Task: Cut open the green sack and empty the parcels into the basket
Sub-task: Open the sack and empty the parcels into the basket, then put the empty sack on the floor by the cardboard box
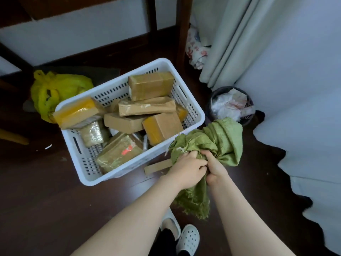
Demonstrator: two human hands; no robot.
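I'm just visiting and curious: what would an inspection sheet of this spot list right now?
Surface: dark wooden floor.
Job's things: green sack, crumpled, beside the white basket; brown parcels piled inside the basket.
Clutter: yellow plastic bag behind the basket; cardboard strip on the floor; dark bin holding crumpled waste.
Grippers: left hand and right hand both grip the sack.
Cables: nothing seen.
Surroundings: pale curtain, wooden furniture legs.

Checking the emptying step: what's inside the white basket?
Taped cardboard parcels fill the basket, piled loosely. They cover its floor, so anything underneath is hidden.
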